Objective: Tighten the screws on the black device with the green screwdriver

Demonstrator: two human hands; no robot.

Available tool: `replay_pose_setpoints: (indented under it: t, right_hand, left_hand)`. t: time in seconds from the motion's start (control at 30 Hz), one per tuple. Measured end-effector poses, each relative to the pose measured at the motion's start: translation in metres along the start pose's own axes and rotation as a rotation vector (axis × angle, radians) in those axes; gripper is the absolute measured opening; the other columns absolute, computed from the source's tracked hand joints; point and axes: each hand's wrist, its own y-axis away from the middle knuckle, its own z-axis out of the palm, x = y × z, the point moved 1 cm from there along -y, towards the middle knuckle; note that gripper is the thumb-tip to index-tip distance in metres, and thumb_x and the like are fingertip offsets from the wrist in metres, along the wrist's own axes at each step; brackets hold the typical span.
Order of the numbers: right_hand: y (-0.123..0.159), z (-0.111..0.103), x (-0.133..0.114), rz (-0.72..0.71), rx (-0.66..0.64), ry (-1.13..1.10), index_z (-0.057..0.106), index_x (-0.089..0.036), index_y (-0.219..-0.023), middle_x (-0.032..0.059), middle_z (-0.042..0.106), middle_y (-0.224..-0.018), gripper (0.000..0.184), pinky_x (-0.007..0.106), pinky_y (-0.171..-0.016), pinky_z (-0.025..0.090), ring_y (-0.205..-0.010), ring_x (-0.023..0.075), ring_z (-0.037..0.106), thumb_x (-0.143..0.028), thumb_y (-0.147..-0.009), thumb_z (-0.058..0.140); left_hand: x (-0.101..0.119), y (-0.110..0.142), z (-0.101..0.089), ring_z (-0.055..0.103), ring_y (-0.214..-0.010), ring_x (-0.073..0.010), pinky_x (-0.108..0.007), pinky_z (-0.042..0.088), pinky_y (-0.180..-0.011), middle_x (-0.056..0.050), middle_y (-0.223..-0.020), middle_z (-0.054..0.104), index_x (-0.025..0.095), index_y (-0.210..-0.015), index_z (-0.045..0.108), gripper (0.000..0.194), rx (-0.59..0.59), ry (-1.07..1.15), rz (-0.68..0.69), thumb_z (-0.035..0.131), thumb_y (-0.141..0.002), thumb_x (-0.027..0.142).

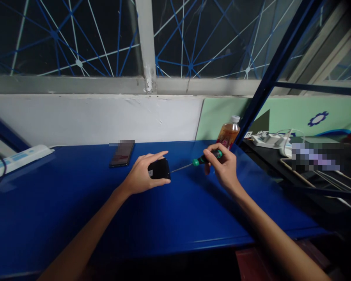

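Note:
My left hand (143, 173) grips a small black box-shaped device (160, 169) between thumb and fingers, just above the blue tabletop. A pale label shows on its face near my palm. In my right hand (222, 166) is a screwdriver (206, 158) with a green and black handle, held in a pinch and pointing left. Its thin metal shaft reaches to the right end of the device. Whether the tip touches it or sits in a screw, I cannot tell.
A smartphone (123, 153) lies behind my left hand. At the far left is a white power strip (20, 160). A bottle of amber drink (229, 130) stands by the blue metal post (259, 99). White cables and a charger (276, 140) lie on the black table at right.

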Motion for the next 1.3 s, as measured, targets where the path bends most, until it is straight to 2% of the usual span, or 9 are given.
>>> replay_pose_setpoints:
  t: [0.13, 0.27, 0.47, 0.63, 0.7, 0.93, 1.0, 1.13, 1.3]
  right_hand:
    - [0.000, -0.001, 0.002, -0.006, -0.012, -0.001, 0.053, -0.021, -0.086, -0.0058, 0.053, -0.052, 0.017, 0.024, -0.042, 0.043, -0.042, 0.0120, 0.055, -0.037, -0.088, 0.057]
    - [0.000, -0.003, 0.002, -0.041, -0.064, -0.070, 0.053, -0.021, -0.091, -0.0036, 0.058, -0.062, 0.009, 0.025, -0.046, 0.045, -0.045, 0.0116, 0.057, -0.029, -0.087, 0.057]
    - [0.003, -0.004, -0.002, -0.046, 0.070, 0.066, 0.057, -0.020, -0.084, -0.0062, 0.050, -0.055, 0.015, 0.021, -0.033, 0.036, -0.034, 0.0087, 0.049, -0.032, -0.083, 0.066]
    - [0.002, -0.004, 0.000, -0.040, -0.071, -0.069, 0.053, -0.021, -0.107, -0.0011, 0.059, -0.074, 0.025, 0.025, -0.041, 0.048, -0.047, 0.0125, 0.060, -0.032, -0.086, 0.058]
    - [0.001, -0.004, -0.001, -0.039, -0.092, -0.117, 0.050, -0.022, -0.107, -0.0007, 0.059, -0.080, 0.028, 0.025, -0.041, 0.048, -0.046, 0.0114, 0.060, -0.030, -0.083, 0.061]
    - [0.004, -0.002, -0.003, -0.022, 0.036, 0.071, 0.056, -0.020, -0.084, -0.0074, 0.048, -0.049, 0.019, 0.021, -0.031, 0.037, -0.031, 0.0100, 0.050, -0.035, -0.082, 0.067]
    - [0.003, -0.003, -0.001, -0.027, 0.030, 0.063, 0.057, -0.020, -0.087, -0.0059, 0.050, -0.051, 0.019, 0.022, -0.034, 0.041, -0.035, 0.0103, 0.052, -0.038, -0.086, 0.062]
    - [0.002, -0.003, 0.000, -0.047, -0.043, -0.051, 0.056, -0.021, -0.102, -0.0005, 0.061, -0.076, 0.022, 0.025, -0.044, 0.049, -0.046, 0.0109, 0.058, -0.036, -0.087, 0.060]
    - [0.003, -0.003, -0.005, -0.031, 0.015, 0.079, 0.059, -0.020, -0.087, -0.0062, 0.051, -0.056, 0.019, 0.021, -0.032, 0.037, -0.033, 0.0080, 0.048, -0.035, -0.080, 0.069]
  left_hand:
    - [-0.001, 0.000, 0.001, 0.056, -0.110, -0.0330, -0.054, 0.039, -0.096, -0.011, -0.119, 0.065, 0.027, -0.137, 0.047, 0.079, -0.006, -0.002, 0.001, 0.074, -0.066, 0.047]
    - [0.001, 0.001, 0.001, 0.057, -0.110, -0.0326, -0.053, 0.040, -0.097, -0.010, -0.119, 0.065, 0.027, -0.137, 0.047, 0.079, -0.012, 0.021, -0.006, 0.074, -0.067, 0.048]
    - [0.006, 0.001, -0.002, 0.057, -0.111, -0.0316, -0.050, 0.040, -0.098, -0.010, -0.121, 0.065, 0.026, -0.138, 0.046, 0.078, -0.020, 0.039, -0.003, 0.073, -0.067, 0.045]
    - [0.005, 0.001, -0.002, 0.058, -0.107, -0.0312, -0.048, 0.043, -0.095, -0.010, -0.118, 0.066, 0.024, -0.136, 0.048, 0.077, -0.017, 0.046, -0.008, 0.074, -0.066, 0.044]
    - [0.005, 0.001, -0.001, 0.059, -0.107, -0.0309, -0.048, 0.043, -0.095, -0.010, -0.117, 0.066, 0.024, -0.137, 0.048, 0.077, -0.012, 0.060, -0.008, 0.074, -0.067, 0.043]
    - [0.009, 0.000, -0.002, 0.057, -0.114, -0.0327, -0.054, 0.036, -0.104, -0.011, -0.120, 0.065, 0.025, -0.135, 0.049, 0.075, -0.008, 0.107, -0.006, 0.074, -0.067, 0.041]
    - [0.009, 0.000, -0.003, 0.057, -0.114, -0.0323, -0.054, 0.035, -0.104, -0.011, -0.120, 0.065, 0.025, -0.135, 0.049, 0.076, -0.010, 0.102, -0.011, 0.075, -0.066, 0.042]
    - [0.008, 0.001, -0.003, 0.058, -0.112, -0.0324, -0.055, 0.036, -0.103, -0.011, -0.119, 0.066, 0.025, -0.135, 0.049, 0.075, -0.001, 0.092, -0.017, 0.075, -0.066, 0.043]
    - [0.006, 0.001, -0.004, 0.057, -0.113, -0.0324, -0.054, 0.037, -0.102, -0.011, -0.120, 0.065, 0.025, -0.136, 0.048, 0.077, -0.009, 0.097, -0.018, 0.075, -0.066, 0.042]
